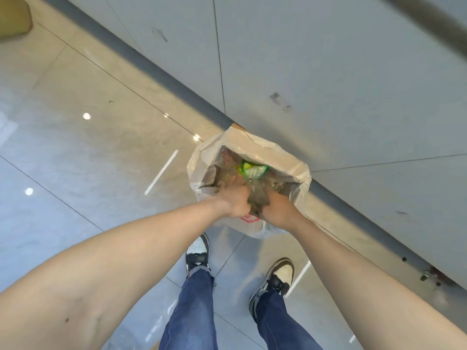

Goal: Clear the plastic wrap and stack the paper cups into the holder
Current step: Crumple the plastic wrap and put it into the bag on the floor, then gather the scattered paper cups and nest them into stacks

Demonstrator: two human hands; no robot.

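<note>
A white bag-lined bin (202, 157) stands on the floor against the wall. Both my arms reach down into its mouth. My left hand (236, 202) and my right hand (275, 209) are both closed on a crumpled wad of clear plastic wrap (257, 192), which they press into the bin. Below the wrap lies other rubbish, among it a green and yellow wrapper (254, 171). No paper cups and no cup holder are in view.
The floor is glossy pale tile (88, 152). A grey panelled wall (328, 72) with a dark skirting strip (156, 72) runs diagonally behind the bin. My two feet in sneakers (198, 253) stand just short of the bin. A yellowish object (14, 16) sits top left.
</note>
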